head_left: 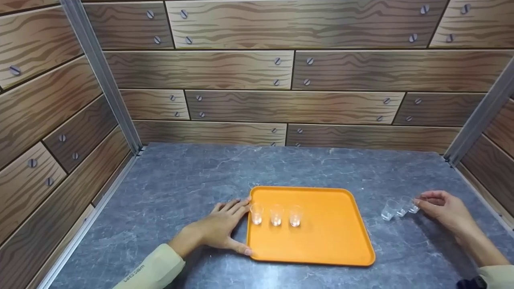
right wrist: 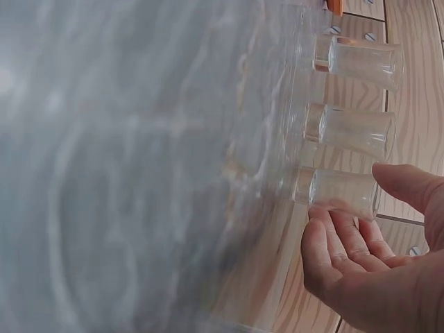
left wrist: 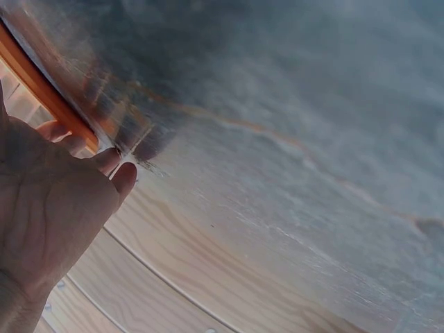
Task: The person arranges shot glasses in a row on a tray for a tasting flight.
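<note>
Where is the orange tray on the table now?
In the head view the orange tray lies on the grey table, near its front middle. The left hand touches its left edge, and three small glasses stand in it.

Bare tabletop (head_left: 188, 180) behind the tray (head_left: 321, 241); two glasses (head_left: 395, 208) probably flank the right hand's (head_left: 441, 210) reach

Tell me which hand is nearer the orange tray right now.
Left. The left hand rests against the left edge of the orange tray, fingers touching its rim. The right hand is off to the tray's right, at the three small glasses on the table.
</note>
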### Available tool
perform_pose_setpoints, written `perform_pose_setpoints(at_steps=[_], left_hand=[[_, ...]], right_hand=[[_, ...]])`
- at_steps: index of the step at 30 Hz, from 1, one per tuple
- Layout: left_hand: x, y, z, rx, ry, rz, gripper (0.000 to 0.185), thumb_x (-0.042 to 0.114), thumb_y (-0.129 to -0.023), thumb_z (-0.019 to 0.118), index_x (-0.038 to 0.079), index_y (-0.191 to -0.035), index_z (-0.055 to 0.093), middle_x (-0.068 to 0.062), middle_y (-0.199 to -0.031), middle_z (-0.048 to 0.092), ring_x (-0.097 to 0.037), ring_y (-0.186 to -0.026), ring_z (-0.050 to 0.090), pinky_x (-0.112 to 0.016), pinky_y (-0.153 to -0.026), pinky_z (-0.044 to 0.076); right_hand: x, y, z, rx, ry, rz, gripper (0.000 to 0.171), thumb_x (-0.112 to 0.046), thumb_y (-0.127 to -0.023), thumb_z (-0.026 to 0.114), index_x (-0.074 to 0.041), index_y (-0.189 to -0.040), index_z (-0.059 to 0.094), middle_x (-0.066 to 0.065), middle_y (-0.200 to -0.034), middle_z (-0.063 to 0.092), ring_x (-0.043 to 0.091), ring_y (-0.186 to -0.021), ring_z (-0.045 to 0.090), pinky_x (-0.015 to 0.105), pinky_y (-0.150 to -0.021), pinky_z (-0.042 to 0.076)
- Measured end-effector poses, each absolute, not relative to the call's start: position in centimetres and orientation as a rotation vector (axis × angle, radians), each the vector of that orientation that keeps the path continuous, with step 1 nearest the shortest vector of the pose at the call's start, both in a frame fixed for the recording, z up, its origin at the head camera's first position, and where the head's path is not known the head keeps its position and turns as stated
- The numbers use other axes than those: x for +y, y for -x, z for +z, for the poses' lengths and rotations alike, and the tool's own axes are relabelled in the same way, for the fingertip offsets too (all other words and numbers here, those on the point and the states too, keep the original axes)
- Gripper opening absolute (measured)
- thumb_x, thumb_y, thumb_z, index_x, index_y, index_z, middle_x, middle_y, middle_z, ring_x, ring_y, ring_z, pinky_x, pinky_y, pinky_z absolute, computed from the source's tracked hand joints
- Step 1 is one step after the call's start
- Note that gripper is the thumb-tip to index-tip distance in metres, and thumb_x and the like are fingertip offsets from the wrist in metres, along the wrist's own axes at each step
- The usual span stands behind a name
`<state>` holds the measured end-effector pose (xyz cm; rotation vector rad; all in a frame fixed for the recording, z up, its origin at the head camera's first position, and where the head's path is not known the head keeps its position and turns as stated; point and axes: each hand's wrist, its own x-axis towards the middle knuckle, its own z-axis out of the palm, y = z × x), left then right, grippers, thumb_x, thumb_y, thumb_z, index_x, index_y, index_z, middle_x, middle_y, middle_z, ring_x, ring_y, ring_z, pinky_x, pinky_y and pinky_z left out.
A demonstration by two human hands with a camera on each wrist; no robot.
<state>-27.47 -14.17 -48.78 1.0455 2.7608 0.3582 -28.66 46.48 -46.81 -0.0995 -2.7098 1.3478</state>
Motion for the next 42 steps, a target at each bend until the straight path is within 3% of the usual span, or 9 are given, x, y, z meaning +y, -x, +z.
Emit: perform_pose_setpoints(at_steps=[9, 14, 17, 25, 33, 42], left_hand=[[-14.2, 27.5, -48.7, 2.748, -1.026, 0.353, 0.124, 0.091, -0.076, 0.056, 0.019, -0.167, 0.014, -0.001, -0.174, 0.006, -0.034, -0.158, 0.014, -0.066, -0.118, 0.021], [-14.2, 27.5, -48.7, 2.742, -1.025, 0.359, 0.124, 0.093, -0.075, 0.054, 0.020, -0.167, 0.015, 0.000, -0.174, 0.006, -0.034, -0.158, 0.014, -0.066, -0.118, 0.022], [-14.2, 27.4, -48.8, 2.744, -1.024, 0.358, 0.124, 0.093, -0.075, 0.055, 0.020, -0.167, 0.015, -0.001, -0.174, 0.006, -0.034, -0.158, 0.014, -0.066, -0.118, 0.022], [-14.1, 27.2, -48.6, 2.749, -1.011, 0.350, 0.125, 0.092, -0.075, 0.055, 0.018, -0.166, 0.016, -0.001, -0.174, 0.006, -0.034, -0.158, 0.012, -0.065, -0.120, 0.020], [-14.2, 27.3, -48.6, 2.756, -1.021, 0.345, 0.125, 0.093, -0.075, 0.054, 0.017, -0.166, 0.016, -0.001, -0.174, 0.006, -0.035, -0.158, 0.014, -0.066, -0.120, 0.020], [-14.1, 27.3, -48.6, 2.761, -1.030, 0.343, 0.125, 0.093, -0.075, 0.054, 0.018, -0.167, 0.015, -0.001, -0.174, 0.006, -0.035, -0.158, 0.014, -0.067, -0.119, 0.020]], right_hand=[[46.9, 28.1, -46.6, -2.685, 0.127, 1.338, 0.046, -0.029, -0.096, 0.075, 0.006, -0.121, 0.058, -0.020, -0.088, 0.063, -0.007, -0.080, 0.059, 0.014, -0.070, 0.052], [47.1, 27.6, -46.5, -2.541, 0.156, 1.491, 0.023, -0.023, -0.095, 0.076, -0.011, -0.109, 0.063, -0.024, -0.085, 0.065, -0.006, -0.078, 0.062, 0.015, -0.069, 0.054], [46.8, 27.4, -46.3, -2.454, 0.169, 1.564, 0.018, -0.020, -0.094, 0.077, -0.018, -0.104, 0.063, -0.022, -0.085, 0.066, -0.004, -0.076, 0.064, 0.015, -0.067, 0.054], [45.4, 26.9, -45.8, -2.202, 0.180, 1.780, 0.022, -0.013, -0.093, 0.078, -0.016, -0.107, 0.061, -0.016, -0.086, 0.066, -0.002, -0.077, 0.065, 0.014, -0.066, 0.055], [44.4, 26.6, -44.9, -1.835, 0.146, 2.199, 0.016, 0.000, -0.094, 0.073, -0.014, -0.100, 0.069, -0.007, -0.088, 0.072, 0.004, -0.081, 0.072, 0.020, -0.072, 0.059], [43.0, 26.2, -44.6, -1.780, 0.062, 2.248, 0.018, 0.003, -0.092, 0.073, -0.012, -0.102, 0.072, -0.004, -0.090, 0.074, 0.006, -0.082, 0.073, 0.022, -0.074, 0.059]])
